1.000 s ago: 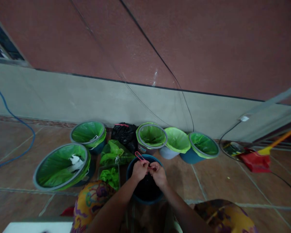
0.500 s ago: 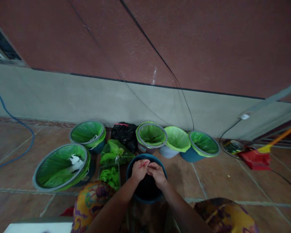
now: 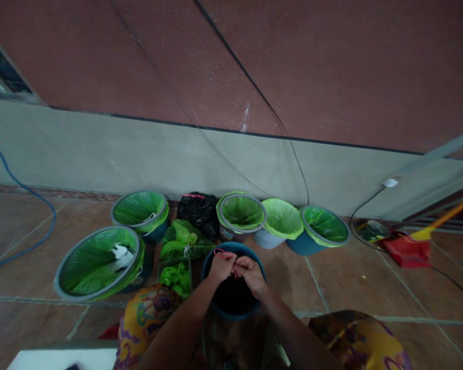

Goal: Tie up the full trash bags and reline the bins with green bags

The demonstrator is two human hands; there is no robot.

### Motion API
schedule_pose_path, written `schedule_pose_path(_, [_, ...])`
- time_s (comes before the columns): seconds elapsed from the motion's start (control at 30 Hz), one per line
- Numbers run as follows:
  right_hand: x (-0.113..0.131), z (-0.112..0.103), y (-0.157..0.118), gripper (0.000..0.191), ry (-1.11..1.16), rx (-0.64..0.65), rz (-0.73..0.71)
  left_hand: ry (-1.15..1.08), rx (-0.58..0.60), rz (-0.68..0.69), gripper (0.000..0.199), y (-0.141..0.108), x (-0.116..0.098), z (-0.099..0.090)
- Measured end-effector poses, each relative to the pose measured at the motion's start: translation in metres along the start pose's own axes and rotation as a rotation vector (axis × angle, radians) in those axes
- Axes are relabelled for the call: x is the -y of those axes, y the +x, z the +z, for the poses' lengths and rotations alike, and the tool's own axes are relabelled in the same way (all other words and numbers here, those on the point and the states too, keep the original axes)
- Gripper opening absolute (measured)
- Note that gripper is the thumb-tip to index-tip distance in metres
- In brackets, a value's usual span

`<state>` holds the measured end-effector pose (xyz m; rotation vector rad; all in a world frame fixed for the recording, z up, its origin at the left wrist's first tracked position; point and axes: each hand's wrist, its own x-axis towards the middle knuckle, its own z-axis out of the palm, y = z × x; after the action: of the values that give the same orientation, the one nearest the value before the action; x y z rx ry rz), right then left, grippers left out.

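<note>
A dark blue bucket (image 3: 231, 314) stands on the floor between my knees, its inside almost black. Above its far half my left hand (image 3: 221, 266) and my right hand (image 3: 250, 272) meet, fingertips pinched close together. Both grip a thin red string (image 3: 218, 251); a loop of it rises over the left hand and a short end hangs below the fingers. What the string is fixed to, if anything, is too dark to make out.
Bins lined with green bags stand left (image 3: 96, 264) and right (image 3: 281, 223). A black tied bag (image 3: 198, 208), a green bag (image 3: 185, 239) and a box of green plastic (image 3: 177, 277) lie nearby. A red dustpan (image 3: 407, 249) is at the right, a blue hose (image 3: 23, 187) at the left.
The red string now loops up over my left hand and hangs below the fingers; before, it lay against that hand. Both hands stay together above the bucket.
</note>
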<state>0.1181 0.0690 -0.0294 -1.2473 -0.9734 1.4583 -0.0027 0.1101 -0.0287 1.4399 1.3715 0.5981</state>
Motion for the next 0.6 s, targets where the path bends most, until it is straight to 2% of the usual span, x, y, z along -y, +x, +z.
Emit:
schedule_pose_path(0.1, [-0.003,0.003,0.0,0.011,-0.236,-0.051,-0.119,-0.123,-0.019,-0.142,0.025,-0.001,-0.002,0.0])
schedule_pose_path(0.2, [-0.005,0.005,-0.003,0.018,-0.56,-0.127,-0.214,-0.275,-0.037,-0.303,0.019,-0.004,-0.007,0.0])
schedule_pose_path(0.27, [-0.005,0.007,-0.005,0.023,-0.717,-0.174,-0.249,-0.323,-0.044,-0.347,0.018,-0.006,-0.01,0.0])
schedule_pose_path(0.37, [-0.005,0.009,-0.006,0.027,-0.824,-0.199,-0.238,-0.305,-0.043,-0.341,0.019,-0.006,-0.012,-0.001])
schedule_pose_path(0.47, [-0.005,0.009,-0.004,0.023,-0.755,-0.175,-0.124,-0.122,-0.032,-0.27,0.021,-0.005,-0.013,-0.004])
schedule_pose_path(0.6, [-0.005,0.003,0.002,0.013,-0.348,-0.088,0.188,0.257,-0.116,-0.1,0.021,-0.004,-0.015,-0.006])
